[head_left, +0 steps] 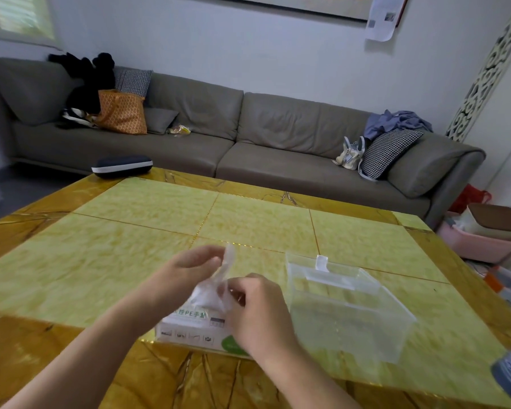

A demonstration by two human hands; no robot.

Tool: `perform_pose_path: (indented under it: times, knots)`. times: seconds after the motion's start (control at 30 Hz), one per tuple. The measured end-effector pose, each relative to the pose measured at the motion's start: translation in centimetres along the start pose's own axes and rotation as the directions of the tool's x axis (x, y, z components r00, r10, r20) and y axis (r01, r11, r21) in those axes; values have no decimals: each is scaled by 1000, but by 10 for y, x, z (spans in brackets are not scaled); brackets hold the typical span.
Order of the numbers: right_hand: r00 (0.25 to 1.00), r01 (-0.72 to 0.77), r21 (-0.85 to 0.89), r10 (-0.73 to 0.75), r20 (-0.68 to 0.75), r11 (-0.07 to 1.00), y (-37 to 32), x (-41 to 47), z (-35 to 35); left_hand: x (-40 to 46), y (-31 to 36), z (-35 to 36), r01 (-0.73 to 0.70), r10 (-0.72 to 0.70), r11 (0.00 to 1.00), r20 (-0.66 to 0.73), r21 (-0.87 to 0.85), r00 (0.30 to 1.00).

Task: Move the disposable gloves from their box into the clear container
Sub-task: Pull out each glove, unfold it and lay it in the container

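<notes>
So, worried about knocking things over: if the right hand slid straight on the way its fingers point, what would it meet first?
The right hand points left and away, so likely the glove it pinches, then the left hand. Depth is unclear.

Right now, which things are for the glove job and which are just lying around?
For the job: glove box, thin gloves pulled by left hand and right hand, clear container.

Just lying about: dark case, orange bag, checked cushion, pink tub.
</notes>
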State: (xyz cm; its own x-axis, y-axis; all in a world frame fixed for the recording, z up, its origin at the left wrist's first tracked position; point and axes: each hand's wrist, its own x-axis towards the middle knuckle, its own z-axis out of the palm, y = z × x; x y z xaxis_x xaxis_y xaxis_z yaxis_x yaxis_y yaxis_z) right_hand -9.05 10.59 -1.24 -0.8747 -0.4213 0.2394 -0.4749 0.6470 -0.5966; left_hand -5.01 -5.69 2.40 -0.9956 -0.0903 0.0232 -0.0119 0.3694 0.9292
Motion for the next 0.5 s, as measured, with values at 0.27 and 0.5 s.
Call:
perform_pose_path:
  times: [0.27, 0.5]
  knots:
    - [997, 25, 68, -30, 71, 997, 2, 6, 11, -8, -18, -21, 19, -145, 902, 263, 431, 954]
    - [995, -33, 300, 60, -82, 953, -1, 9, 4, -1, -32, -14, 62, -174, 878, 195, 474, 965]
